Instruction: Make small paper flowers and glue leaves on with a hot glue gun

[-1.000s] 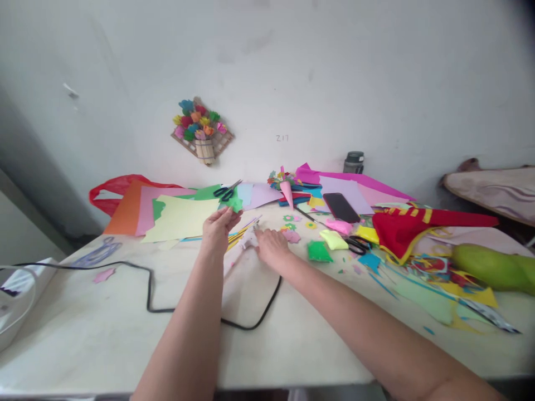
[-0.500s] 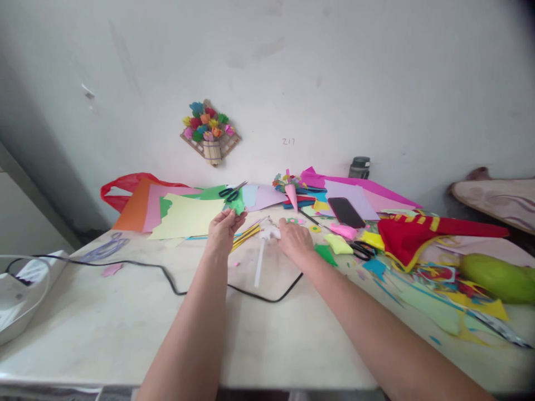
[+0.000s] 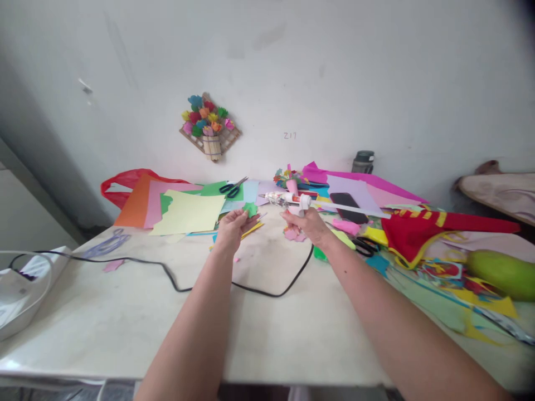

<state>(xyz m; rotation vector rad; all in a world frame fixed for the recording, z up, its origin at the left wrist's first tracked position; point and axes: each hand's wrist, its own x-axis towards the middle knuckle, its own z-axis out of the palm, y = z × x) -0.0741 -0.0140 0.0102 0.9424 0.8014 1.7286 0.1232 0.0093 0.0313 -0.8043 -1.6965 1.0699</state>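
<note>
My left hand [image 3: 233, 228] pinches a green paper flower [image 3: 250, 210] between thumb and fingers, above the middle of the table. Facing it, my right hand [image 3: 309, 225] grips a white glue gun [image 3: 288, 199] by its handle. The gun's nozzle points left, towards the green flower but apart from it. A long white glue stick [image 3: 351, 208] juts out of the gun's back end to the right. Below the right hand lie pink paper flowers [image 3: 295, 234]. Yellow strips [image 3: 252, 230] lie by the left hand.
A black cable [image 3: 267, 293] winds across the table from the white power strip [image 3: 37, 287]. Behind are coloured paper sheets [image 3: 190, 214] and scissors [image 3: 233, 188]. To the right lie a phone [image 3: 348, 206], a red cloth item [image 3: 412, 239], paper scraps and a green fruit [image 3: 501, 273].
My right hand has raised the glue gun off the table and turned it level, its nozzle now pointing left. My left hand has shifted slightly right with the green paper flower.
</note>
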